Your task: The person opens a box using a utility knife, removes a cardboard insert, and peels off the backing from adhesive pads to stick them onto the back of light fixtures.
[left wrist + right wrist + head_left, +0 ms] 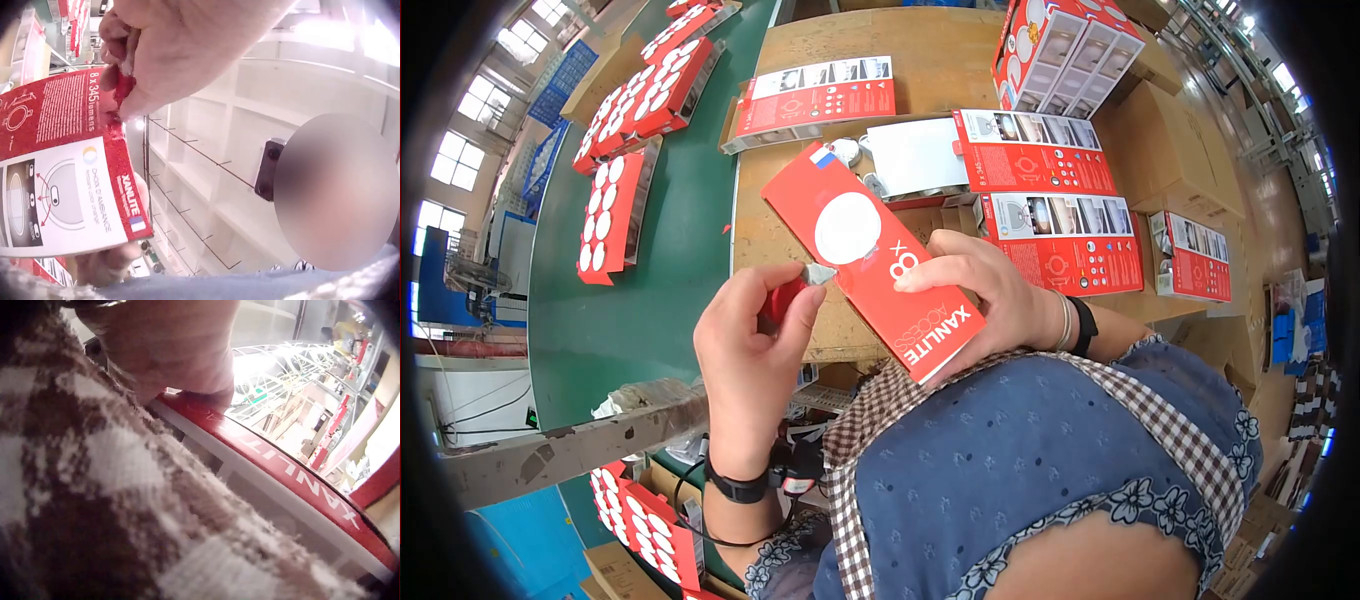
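Observation:
My right hand (1000, 295) holds a red cardboard XANLITE box (865, 265) slantwise in front of the body, thumb on its printed face. The box shows a white disc and "8x"; its back, with text and pictures, faces the left wrist view. My left hand (750, 345) pinches a small crumpled grey-white scrap (818, 273) between thumb and forefinger, right at the box's left edge. Something red (778, 302) is also inside those fingers, partly hidden. In the right wrist view, the apron (112, 462) covers much of the box (275, 462).
On the wooden table (820, 50) lie more red boxes (1040, 150), an open carton with a white sheet (915, 155), and upright boxes (1065, 55). Left is a green surface (670, 270) with rows of boxes (615, 205). A brown carton (1175, 150) stands right.

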A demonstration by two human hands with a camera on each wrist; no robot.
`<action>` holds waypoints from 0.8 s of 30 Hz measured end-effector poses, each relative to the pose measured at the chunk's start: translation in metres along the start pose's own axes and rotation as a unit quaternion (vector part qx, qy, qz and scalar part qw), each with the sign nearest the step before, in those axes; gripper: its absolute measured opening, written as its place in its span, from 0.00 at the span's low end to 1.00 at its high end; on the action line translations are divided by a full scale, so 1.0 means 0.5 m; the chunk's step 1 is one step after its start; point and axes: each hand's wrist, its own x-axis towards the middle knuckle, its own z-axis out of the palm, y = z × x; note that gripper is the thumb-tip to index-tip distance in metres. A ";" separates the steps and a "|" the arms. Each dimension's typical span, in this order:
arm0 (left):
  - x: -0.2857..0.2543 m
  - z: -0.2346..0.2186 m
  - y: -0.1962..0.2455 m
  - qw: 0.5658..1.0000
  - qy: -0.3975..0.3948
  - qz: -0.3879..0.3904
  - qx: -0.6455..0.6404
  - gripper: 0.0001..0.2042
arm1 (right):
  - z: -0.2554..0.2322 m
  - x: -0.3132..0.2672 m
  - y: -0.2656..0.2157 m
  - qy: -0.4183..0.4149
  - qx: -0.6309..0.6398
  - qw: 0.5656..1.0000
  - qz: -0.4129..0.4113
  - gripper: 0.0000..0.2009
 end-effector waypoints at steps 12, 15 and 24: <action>0.019 0.032 0.043 0.992 0.025 0.052 0.117 0.09 | -0.055 0.008 0.053 -0.028 0.109 0.993 -0.020 0.42; 0.035 0.019 0.031 0.998 -0.045 -0.036 -0.027 0.10 | -0.070 0.005 0.069 -0.057 0.155 0.986 -0.011 0.42; 0.040 0.041 0.026 0.997 -0.057 -0.016 -0.043 0.08 | -0.094 0.006 0.124 -0.043 0.239 0.969 0.047 0.48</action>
